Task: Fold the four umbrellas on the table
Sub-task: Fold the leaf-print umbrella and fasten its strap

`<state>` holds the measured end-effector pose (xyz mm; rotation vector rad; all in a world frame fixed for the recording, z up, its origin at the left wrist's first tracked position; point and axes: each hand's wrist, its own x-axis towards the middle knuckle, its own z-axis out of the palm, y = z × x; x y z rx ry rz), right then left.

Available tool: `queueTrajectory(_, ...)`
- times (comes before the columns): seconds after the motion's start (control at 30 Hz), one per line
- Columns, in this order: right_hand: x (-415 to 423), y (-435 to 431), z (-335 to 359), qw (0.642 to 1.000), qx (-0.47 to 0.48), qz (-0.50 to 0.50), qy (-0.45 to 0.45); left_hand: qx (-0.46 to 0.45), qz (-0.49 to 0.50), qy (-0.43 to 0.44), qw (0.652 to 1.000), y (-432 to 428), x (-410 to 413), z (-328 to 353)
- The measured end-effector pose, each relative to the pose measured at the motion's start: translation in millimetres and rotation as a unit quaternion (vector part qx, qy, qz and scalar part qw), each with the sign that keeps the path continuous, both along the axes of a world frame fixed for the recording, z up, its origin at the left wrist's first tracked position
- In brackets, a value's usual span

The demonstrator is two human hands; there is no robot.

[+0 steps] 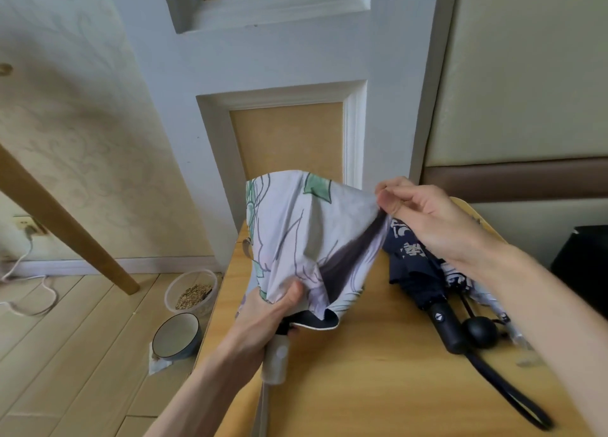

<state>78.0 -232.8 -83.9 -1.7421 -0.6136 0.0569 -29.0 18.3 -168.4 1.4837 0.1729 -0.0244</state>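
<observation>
A pale lilac umbrella with green leaf print (pixel 296 232) is held upright above the wooden table (pixel 362 370), its white handle (pixel 276 361) pointing down. My left hand (pixel 273 308) grips its lower canopy and shaft just above the handle. My right hand (pixel 424 212) pinches the upper edge of the loose fabric and holds it out to the right. A dark navy umbrella (pixel 424 282) with a black handle lies collapsed on the table at the right. Beside it lies another umbrella with a round black knob (pixel 480 331) and a pale patterned canopy, mostly hidden under my right forearm.
A black wrist strap (pixel 513 400) trails from the navy umbrella toward the table's near edge. On the floor left of the table stand a clear tub of grain (pixel 192 291) and a dark bowl (pixel 177 336). A slanted wooden leg (pixel 65 222) crosses the left side; a door stands behind the table.
</observation>
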Motion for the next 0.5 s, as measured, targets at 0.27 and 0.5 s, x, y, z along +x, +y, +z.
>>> queueTrajectory(0.27,-9,-7,-2,0.997,0.049,-0.04,0.035,-0.105,0.023,0.048,0.993,-14,0,13)
queueTrajectory(0.5,-3,-1,-14,0.991,0.054,-0.115,-0.041,-0.106,0.047,0.056,0.992,-12,1,10)
